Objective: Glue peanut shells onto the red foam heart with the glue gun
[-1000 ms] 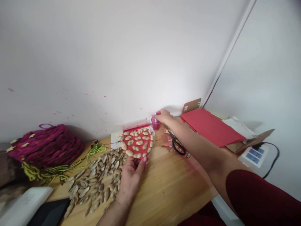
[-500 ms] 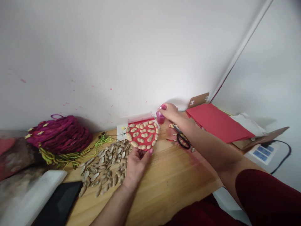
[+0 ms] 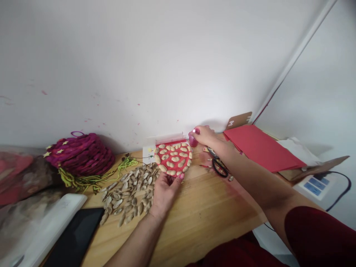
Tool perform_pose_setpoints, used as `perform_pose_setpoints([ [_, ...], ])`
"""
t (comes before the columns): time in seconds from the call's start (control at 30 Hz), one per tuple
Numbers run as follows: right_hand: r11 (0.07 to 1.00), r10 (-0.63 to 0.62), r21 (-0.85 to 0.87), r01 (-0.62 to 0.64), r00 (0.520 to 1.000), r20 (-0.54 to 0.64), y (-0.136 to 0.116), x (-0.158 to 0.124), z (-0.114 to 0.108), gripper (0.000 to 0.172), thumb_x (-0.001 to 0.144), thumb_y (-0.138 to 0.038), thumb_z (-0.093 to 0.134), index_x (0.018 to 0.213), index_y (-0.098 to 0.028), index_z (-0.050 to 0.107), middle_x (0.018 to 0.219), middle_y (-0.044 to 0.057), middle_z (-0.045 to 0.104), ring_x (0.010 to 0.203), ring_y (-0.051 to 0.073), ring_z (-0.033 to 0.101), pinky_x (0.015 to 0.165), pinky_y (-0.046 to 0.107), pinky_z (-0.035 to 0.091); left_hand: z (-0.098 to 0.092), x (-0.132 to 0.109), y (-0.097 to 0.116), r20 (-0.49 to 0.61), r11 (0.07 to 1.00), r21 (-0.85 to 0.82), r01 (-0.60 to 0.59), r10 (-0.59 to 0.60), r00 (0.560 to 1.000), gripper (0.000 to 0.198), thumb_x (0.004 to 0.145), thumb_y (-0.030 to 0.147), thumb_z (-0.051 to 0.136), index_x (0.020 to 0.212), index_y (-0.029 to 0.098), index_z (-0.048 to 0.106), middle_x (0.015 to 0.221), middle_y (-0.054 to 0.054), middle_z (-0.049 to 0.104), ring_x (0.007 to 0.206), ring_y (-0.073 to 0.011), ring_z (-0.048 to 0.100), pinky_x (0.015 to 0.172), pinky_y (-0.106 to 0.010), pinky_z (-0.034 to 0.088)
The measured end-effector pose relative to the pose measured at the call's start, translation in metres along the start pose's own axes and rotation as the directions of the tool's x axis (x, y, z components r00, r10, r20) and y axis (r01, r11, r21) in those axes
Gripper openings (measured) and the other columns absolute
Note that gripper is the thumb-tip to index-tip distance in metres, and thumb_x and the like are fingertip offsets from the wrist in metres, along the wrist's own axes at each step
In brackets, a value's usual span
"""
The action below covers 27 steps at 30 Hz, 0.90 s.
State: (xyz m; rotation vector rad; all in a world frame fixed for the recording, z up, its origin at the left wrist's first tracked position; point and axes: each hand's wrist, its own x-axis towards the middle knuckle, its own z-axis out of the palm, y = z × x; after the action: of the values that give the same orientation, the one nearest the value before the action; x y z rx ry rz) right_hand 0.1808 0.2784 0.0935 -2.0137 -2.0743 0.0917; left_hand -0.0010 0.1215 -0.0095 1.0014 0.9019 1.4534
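A red heart-shaped piece (image 3: 174, 159) covered with peanut shells is held up by its lower edge in my left hand (image 3: 167, 189), thumb in front. My right hand (image 3: 204, 135) reaches to a small pink translucent container (image 3: 193, 138) near the wall, its fingers closed at the top; what exactly they pinch is too small to tell. Many loose peanut shells (image 3: 133, 191) lie on the wooden table (image 3: 200, 218) left of my left hand. Black-handled scissors (image 3: 219, 167) rest under my right forearm.
A purple woven bundle (image 3: 83, 154) with yellow-green yarn stands at the left. Nearer are a black tablet-like object (image 3: 75, 237) and a white box (image 3: 55, 230). Red sheets (image 3: 264, 148) and a power strip (image 3: 314, 185) lie at the right. A white wall (image 3: 167, 74) rises behind.
The camera view has shifted slightly, moving the scene a little to the right. My left hand still holds the heart-shaped piece, and my right hand remains at the pink container.
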Motion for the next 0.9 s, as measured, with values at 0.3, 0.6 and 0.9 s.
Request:
perform_pose_setpoints([
  [0.3,0.999,0.002,0.032,0.001,0.997,-0.083,0.006,-0.006,0.010,0.028,0.099,-0.039,0.055,0.110,-0.020,0.072,0.111,0.011,0.073,0.108,0.028,0.065,0.092,0.043,0.049,0.003,-0.002,0.005,0.032,1.000,-0.009,0.001,0.000,0.999,0.046,0.065,0.031,0.089,0.101,0.018,0.064,0.102,-0.010,0.078,0.099,-0.0234,0.072,0.090,-0.035,0.055],
  [0.6,0.997,0.037,0.074,-0.021,0.974,-0.225,0.016,0.001,0.033,0.035,0.094,-0.048,0.054,0.102,-0.022,0.075,0.101,0.013,0.076,0.105,0.034,0.061,0.084,0.040,0.042,0.000,-0.002,0.002,0.025,1.000,-0.019,-0.001,0.002,1.000,0.046,0.071,0.034,0.087,0.108,0.016,0.067,0.112,-0.012,0.076,0.106,-0.0235,0.071,0.096,-0.035,0.051],
  [0.9,0.994,-0.001,0.101,0.031,0.959,-0.284,0.015,-0.004,0.037,0.028,0.091,-0.042,0.058,0.093,-0.021,0.076,0.090,0.013,0.074,0.096,0.033,0.060,0.079,0.039,0.037,-0.005,-0.001,-0.006,-0.099,0.999,0.038,0.038,-0.034,0.995,0.040,0.078,0.050,0.081,0.096,0.015,0.071,0.082,-0.005,0.075,0.069,-0.0139,0.063,0.064,-0.024,0.049],
])
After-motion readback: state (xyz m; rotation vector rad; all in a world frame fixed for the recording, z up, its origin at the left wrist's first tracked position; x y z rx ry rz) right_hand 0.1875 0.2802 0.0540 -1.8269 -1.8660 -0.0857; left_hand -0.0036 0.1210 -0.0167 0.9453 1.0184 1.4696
